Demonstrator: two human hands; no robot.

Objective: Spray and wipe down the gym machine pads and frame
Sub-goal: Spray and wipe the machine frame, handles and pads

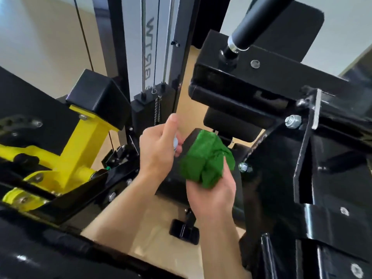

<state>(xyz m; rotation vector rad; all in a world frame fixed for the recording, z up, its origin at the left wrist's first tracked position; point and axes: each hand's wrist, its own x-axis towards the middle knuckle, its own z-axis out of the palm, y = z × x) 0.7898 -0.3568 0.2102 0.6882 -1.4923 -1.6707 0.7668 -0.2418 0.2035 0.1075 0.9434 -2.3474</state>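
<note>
My left hand [159, 150] grips a small white spray bottle [175, 142], mostly hidden in the fist, with the thumb raised on top. Close to its right, my right hand [209, 195] holds a bunched green cloth [205, 160], which faces the bottle's nozzle. Both hands hover over a black seat pad [237, 180] low in the middle. A second black pad [227, 119] lies beyond the cloth. The black steel frame [332, 168] of the gym machine fills the right side.
Yellow pivot arms [76, 150] and a black pad [100, 97] stand at the left. The weight stack with cables [155, 77] rises behind the hands. A black handle bar [253, 27] juts out at the upper right. Below lies a wooden floor with a black foot [184, 231].
</note>
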